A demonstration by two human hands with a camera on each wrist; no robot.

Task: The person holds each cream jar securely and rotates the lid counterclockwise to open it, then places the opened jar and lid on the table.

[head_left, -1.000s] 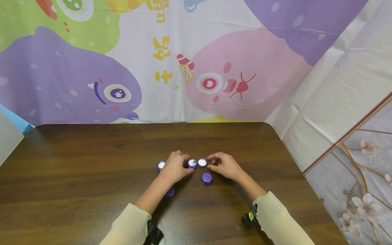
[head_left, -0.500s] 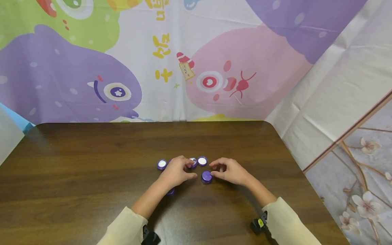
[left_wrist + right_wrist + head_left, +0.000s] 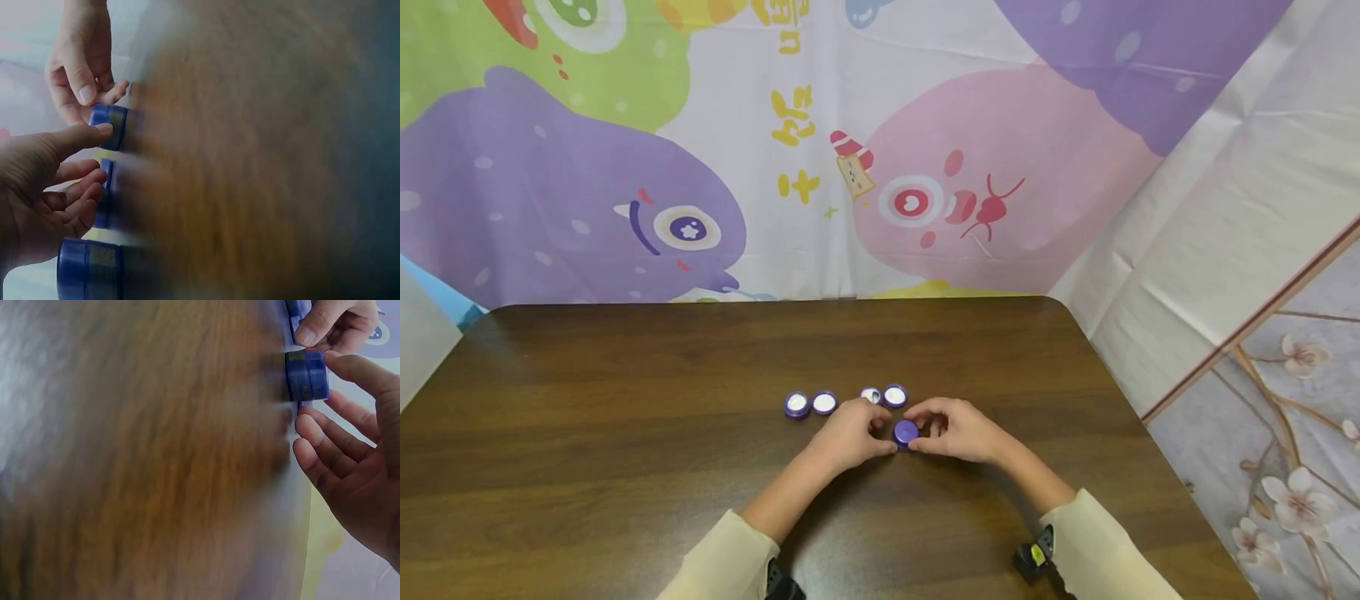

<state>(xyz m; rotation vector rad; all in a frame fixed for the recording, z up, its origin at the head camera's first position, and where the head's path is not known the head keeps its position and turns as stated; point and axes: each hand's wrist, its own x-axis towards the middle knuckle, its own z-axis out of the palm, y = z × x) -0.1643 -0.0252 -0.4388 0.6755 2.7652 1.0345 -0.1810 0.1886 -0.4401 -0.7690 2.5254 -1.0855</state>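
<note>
From the head, the purple jar [image 3: 906, 432] shows mostly its top, standing on the table [image 3: 587, 467]; four white-faced discs [image 3: 824, 402] lie farther and left. The wrist views add its side. Only the left wrist view shows another jar [image 3: 87, 272], near left. The left hand [image 3: 852, 435] is loosely spread, thumb by the purple jar's near side. The right hand's [image 3: 964, 432] thumb and forefinger flank it; I cannot tell whether they pinch.

an indoor space, its exact kind unclear. a brown wood-grain desk [image 3: 625, 350] stands before a white cartoon-printed cloth hanging [image 3: 820, 250].
</note>
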